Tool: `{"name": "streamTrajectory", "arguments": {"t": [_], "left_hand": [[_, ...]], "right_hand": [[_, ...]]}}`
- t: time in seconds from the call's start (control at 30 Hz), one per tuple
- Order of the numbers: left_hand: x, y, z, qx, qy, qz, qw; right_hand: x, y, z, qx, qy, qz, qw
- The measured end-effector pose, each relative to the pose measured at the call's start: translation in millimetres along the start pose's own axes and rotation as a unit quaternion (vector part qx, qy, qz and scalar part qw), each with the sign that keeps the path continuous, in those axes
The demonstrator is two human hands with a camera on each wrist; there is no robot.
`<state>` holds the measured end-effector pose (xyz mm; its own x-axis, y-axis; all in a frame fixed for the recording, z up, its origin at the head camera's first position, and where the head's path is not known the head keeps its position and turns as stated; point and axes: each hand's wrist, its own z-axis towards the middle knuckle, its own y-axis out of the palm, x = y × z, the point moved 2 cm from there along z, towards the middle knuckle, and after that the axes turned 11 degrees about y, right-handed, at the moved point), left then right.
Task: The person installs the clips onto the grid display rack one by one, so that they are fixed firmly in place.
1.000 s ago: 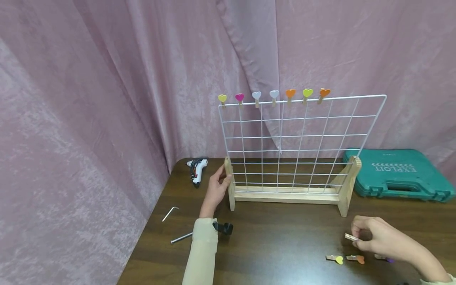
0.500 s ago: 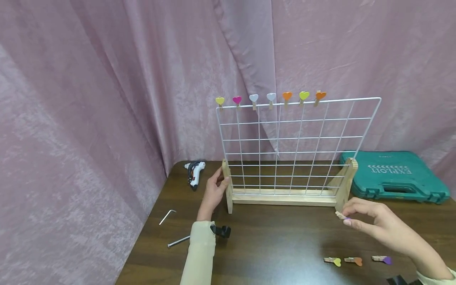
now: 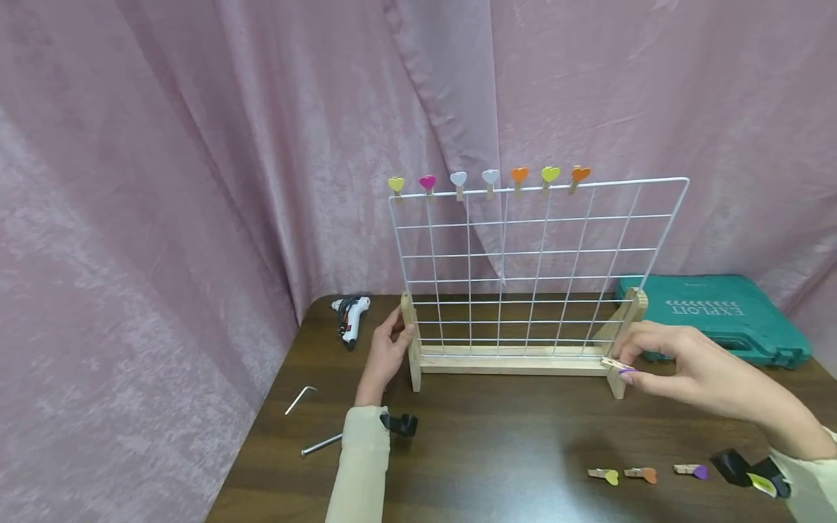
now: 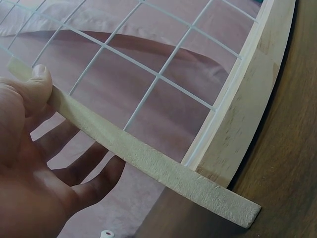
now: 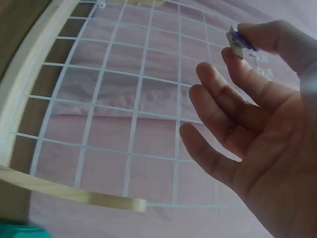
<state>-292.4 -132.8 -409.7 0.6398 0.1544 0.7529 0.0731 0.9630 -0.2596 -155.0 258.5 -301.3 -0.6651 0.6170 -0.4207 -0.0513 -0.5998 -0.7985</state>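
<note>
A small wooden clip [image 3: 613, 364] is pinched between the thumb and forefinger of the right hand [image 3: 696, 374]; the other three fingers are held apart and slightly bent. The clip is of pale wood, its purple heart half covered by the thumb, and it is held in front of the right upright [image 3: 633, 309]; whether the two touch cannot be told. The left upright [image 3: 411, 349] is gripped by the left hand [image 3: 384, 356], the thumb laid on one side and the fingers curled behind.

Between the uprights, which are joined by a pale wooden crossbar [image 3: 513, 363], a white wire grid [image 3: 540, 252] is held upright. Along its top wire seven heart clips [image 3: 519, 175] are fastened: from the left, yellow, pink, two white, orange, yellow-green and a slightly tilted orange.

On the brown tabletop [image 3: 484, 443], a yellow-heart clip [image 3: 603, 476], an orange-heart clip [image 3: 641, 474] and a purple-heart clip [image 3: 691, 471] are laid in a row. A green case [image 3: 706, 309] is set beyond the right hand.
</note>
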Motion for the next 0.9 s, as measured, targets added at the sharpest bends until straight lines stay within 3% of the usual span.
{"name": "streamTrajectory", "arguments": {"t": [0.17,0.4,0.53,0.6,0.67,0.77,0.8,0.9], "left_hand": [[1.3,-1.5,-0.2,-0.005,0.006,0.004,1.0000],[0.2,0.0,-1.0,-0.004,0.002,-0.003,1.0000],[-0.1,0.8,-2.4,-0.007,-0.006,0.002,1.0000],[-0.8,1.1,-3.1,-0.008,-0.010,0.003,0.9999],[-1.2,0.8,-3.5,-0.005,-0.011,0.003,0.9999],[-1.4,-0.1,-3.3,0.001,-0.009,0.002,1.0000],[-1.6,-0.3,-3.0,0.002,-0.008,0.002,1.0000],[-1.6,-0.8,-1.9,0.001,-0.005,0.002,1.0000]], "right_hand": [[-6,-16,15,0.019,-0.036,0.020,0.999],[-11,-44,38,0.047,-0.011,0.053,0.997],[-13,-64,54,0.087,0.010,0.082,0.993],[-14,-72,60,0.110,0.032,0.126,0.985],[-16,-76,68,0.139,0.055,0.182,0.972],[-21,-82,82,0.200,0.081,0.218,0.952],[-22,-84,87,0.221,0.087,0.213,0.948],[-24,-92,100,0.265,0.118,0.132,0.948]]}}
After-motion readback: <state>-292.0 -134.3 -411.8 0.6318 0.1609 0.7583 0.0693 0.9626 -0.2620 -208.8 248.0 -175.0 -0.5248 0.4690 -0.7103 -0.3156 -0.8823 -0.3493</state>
